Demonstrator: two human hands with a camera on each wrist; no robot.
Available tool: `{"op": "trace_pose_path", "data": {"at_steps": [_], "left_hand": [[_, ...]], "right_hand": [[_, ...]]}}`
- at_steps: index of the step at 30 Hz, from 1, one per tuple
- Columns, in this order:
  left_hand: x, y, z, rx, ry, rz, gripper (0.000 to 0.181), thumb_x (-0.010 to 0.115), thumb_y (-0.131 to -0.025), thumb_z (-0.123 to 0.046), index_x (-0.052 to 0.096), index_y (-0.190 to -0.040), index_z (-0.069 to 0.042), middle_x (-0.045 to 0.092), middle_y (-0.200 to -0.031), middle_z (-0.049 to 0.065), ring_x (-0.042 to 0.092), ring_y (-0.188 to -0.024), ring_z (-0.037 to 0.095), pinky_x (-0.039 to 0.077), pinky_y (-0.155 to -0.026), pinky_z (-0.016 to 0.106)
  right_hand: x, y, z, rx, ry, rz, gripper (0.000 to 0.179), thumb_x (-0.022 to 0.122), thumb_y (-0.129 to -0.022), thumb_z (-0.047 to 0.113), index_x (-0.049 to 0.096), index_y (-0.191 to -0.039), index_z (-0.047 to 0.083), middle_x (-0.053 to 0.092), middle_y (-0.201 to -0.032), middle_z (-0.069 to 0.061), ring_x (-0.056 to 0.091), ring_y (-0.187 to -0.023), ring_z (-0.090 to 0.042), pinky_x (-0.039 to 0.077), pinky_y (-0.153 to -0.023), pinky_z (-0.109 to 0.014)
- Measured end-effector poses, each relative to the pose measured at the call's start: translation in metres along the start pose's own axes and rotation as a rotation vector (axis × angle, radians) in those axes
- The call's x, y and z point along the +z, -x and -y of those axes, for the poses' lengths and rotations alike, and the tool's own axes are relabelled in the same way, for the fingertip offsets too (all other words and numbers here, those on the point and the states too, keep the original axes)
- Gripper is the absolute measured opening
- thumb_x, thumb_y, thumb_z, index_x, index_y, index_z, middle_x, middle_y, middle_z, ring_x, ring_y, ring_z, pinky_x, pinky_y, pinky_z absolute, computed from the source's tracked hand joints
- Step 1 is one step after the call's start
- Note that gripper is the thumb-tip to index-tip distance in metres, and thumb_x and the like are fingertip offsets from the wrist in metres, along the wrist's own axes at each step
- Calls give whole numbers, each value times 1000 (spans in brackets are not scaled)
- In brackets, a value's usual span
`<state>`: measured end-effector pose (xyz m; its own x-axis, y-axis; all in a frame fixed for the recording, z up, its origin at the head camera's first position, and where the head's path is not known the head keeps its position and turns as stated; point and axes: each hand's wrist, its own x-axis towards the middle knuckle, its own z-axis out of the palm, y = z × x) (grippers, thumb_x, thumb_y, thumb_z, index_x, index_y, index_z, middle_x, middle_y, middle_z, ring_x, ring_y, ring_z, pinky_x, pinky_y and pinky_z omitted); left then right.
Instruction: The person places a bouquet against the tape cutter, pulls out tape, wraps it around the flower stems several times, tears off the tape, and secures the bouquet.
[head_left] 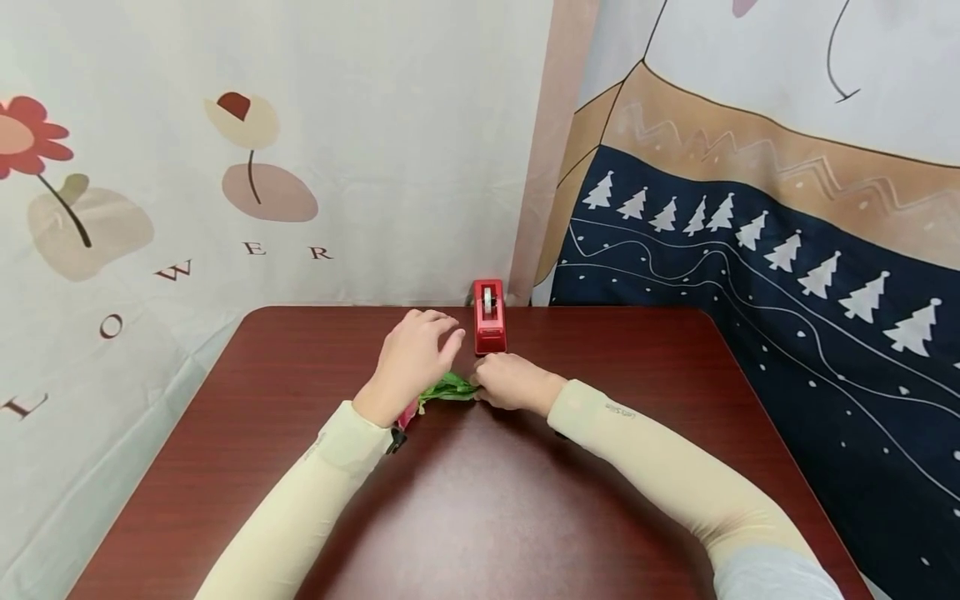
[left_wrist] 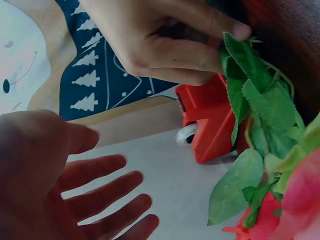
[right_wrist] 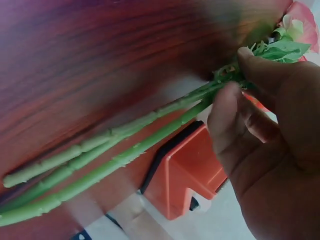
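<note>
My right hand (head_left: 516,382) pinches a small bunch of pink flowers by the stems, just below the leaves. Several long green stems (right_wrist: 97,155) run out from its thumb and fingers in the right wrist view. Green leaves (head_left: 450,387) lie between the two hands, and a pink bloom (left_wrist: 302,200) fills the lower right of the left wrist view. My left hand (head_left: 412,362) hovers over the bloom end with fingers spread and nothing in them; much of the bloom is hidden beneath it in the head view.
A red tape dispenser (head_left: 490,333) with a roll of clear tape stands just beyond the hands near the table's back edge. The dark red-brown table (head_left: 480,517) reaches to printed curtains (head_left: 420,150) behind and at the right.
</note>
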<state>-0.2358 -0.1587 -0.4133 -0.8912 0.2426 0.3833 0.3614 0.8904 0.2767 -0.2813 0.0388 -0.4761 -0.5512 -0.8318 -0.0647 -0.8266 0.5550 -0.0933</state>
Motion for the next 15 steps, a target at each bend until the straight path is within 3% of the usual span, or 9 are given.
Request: {"op": "trace_pose_path", "data": {"at_steps": [7, 15], "left_hand": [[12, -5, 1, 36, -46, 102, 33, 65, -109, -32, 83, -125, -9, 81, -128, 10, 70, -118, 35, 61, -101, 51], [17, -11, 1, 57, -59, 147, 33, 66, -109, -34, 84, -124, -11, 82, -127, 10, 71, -116, 35, 61, -99, 51]], "right_hand": [[4, 11, 0, 39, 4, -40, 19, 82, -102, 28, 81, -116, 15, 76, -104, -4, 70, -87, -14, 65, -79, -37], [-1, 23, -2, 50, -50, -59, 31, 84, -100, 33, 81, -123, 13, 76, -105, -4, 68, -85, -13, 64, -79, -37]]}}
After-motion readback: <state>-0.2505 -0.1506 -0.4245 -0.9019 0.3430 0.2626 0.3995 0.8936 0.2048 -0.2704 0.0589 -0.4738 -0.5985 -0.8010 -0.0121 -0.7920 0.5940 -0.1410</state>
